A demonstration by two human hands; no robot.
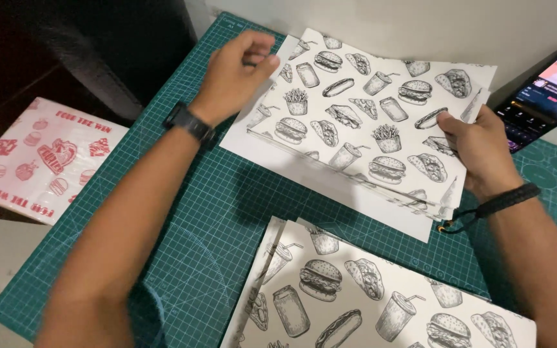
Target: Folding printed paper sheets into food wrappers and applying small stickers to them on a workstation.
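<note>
Gripping a stack of printed sheets (362, 122) at both ends, the person is holding it just over the green cutting mat (214, 212), the left hand (236, 71) closed on the far-left corner and the right hand (478, 151) pinching the right edge. Thin paper like this is looking light and floppy (prone to sliding and creasing, I'd judge), so opposite edges seem the sensible hold. A second pile (369, 296) is lying nearer, a phone (549, 90) to the right.
</note>
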